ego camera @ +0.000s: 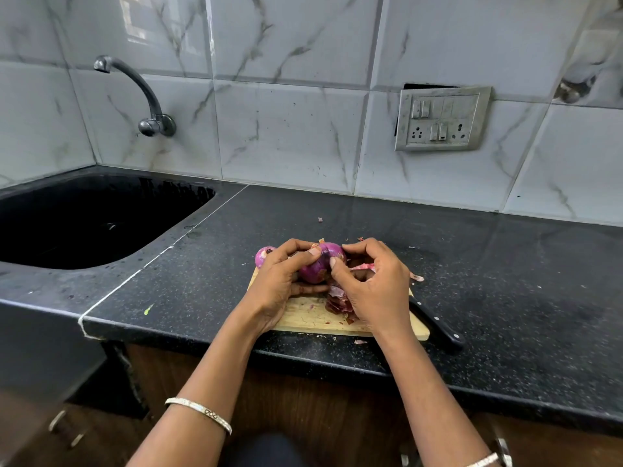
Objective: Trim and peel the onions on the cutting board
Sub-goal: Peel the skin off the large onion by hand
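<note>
Left hand (283,281) grips a red onion (320,266) above the cutting board (310,318) while right hand (374,284) fingers pinch its skin, apparently mid-peel; stripping the remaining skin looks next.

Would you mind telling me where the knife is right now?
The knife lies on the black countertop against the cutting board's right edge, just right of the right hand.
</note>
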`<state>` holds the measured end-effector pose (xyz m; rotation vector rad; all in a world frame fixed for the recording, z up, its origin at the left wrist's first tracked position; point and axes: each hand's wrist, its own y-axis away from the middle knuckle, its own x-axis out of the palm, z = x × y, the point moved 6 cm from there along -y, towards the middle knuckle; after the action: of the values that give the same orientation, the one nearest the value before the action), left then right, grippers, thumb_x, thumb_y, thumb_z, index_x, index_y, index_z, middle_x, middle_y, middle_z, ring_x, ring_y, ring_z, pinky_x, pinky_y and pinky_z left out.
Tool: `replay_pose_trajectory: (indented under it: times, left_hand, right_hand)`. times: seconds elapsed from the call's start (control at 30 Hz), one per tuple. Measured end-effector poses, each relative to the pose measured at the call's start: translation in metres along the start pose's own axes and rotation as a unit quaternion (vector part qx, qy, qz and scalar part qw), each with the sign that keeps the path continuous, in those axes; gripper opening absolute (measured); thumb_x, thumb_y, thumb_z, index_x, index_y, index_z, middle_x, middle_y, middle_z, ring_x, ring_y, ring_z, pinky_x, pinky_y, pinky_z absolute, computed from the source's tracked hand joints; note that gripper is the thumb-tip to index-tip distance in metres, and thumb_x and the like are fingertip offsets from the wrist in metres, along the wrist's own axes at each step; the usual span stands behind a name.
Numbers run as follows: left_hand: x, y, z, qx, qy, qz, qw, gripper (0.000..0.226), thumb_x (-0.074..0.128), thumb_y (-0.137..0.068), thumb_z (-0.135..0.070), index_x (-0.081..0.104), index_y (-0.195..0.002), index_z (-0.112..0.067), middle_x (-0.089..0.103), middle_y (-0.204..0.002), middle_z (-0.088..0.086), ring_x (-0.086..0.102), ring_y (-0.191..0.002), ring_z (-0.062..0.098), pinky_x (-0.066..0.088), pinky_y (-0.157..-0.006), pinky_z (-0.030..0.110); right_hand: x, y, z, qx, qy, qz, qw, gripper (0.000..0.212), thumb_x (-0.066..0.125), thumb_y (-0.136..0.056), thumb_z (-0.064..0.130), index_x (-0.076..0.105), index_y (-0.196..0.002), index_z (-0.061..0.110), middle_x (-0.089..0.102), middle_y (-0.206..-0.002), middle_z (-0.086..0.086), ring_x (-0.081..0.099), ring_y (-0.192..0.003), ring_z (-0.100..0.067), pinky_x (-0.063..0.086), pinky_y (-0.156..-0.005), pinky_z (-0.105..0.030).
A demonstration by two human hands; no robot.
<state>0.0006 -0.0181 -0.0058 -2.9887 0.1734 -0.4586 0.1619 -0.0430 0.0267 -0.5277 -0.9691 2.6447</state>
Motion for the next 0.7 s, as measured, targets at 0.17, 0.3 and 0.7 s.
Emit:
replay_pose_trajectory:
  times: [0.17, 0.3, 0.7]
  left_hand:
    - [-0.0007, -0.0005, -0.0002, 0.002, 0.006, -0.006, 1.0, 0.014, 0.061, -0.098, -0.012, 0.065, -0.107, -0.002, 0.072, -0.106, 0.018, 0.074, -0.091, 0.027, 0.064, -0.081, 0.049]
    - [-0.001, -0.0001, -0.0001, 0.002, 0.0, -0.006, 1.0, 0.02, 0.061, -0.099, -0.013, 0.064, -0.113, 0.002, 0.072, -0.108, 0.017, 0.075, -0.091, 0.025, 0.064, -0.081, 0.047]
    - [-0.0013, 0.0004, -0.0007, -0.006, 0.006, -0.014, 1.0, 0.016, 0.059, -0.1, -0.014, 0.065, -0.109, -0.002, 0.07, -0.108, 0.018, 0.072, -0.095, 0.03, 0.064, -0.078, 0.045]
  right_hand:
    - [-0.0019, 0.0003, 0.0017, -0.003, 0.007, 0.002, 1.0, 0.012, 0.075, -0.083, 0.009, 0.076, -0.093, 0.016, 0.07, -0.092, 0.009, 0.066, -0.081, -0.002, 0.048, -0.064, -0.01]
    - [-0.0009, 0.0004, 0.0027, -0.006, 0.006, 0.004, 1.0, 0.013, 0.082, -0.084, 0.021, 0.073, -0.091, 0.015, 0.069, -0.09, 0.006, 0.067, -0.075, -0.005, 0.049, -0.062, -0.01]
    - [-0.0041, -0.0009, 0.0046, -0.009, 0.006, -0.001, 1.0, 0.008, 0.076, -0.086, 0.008, 0.078, -0.092, 0.012, 0.072, -0.09, 0.006, 0.065, -0.085, 0.003, 0.042, -0.07, -0.002]
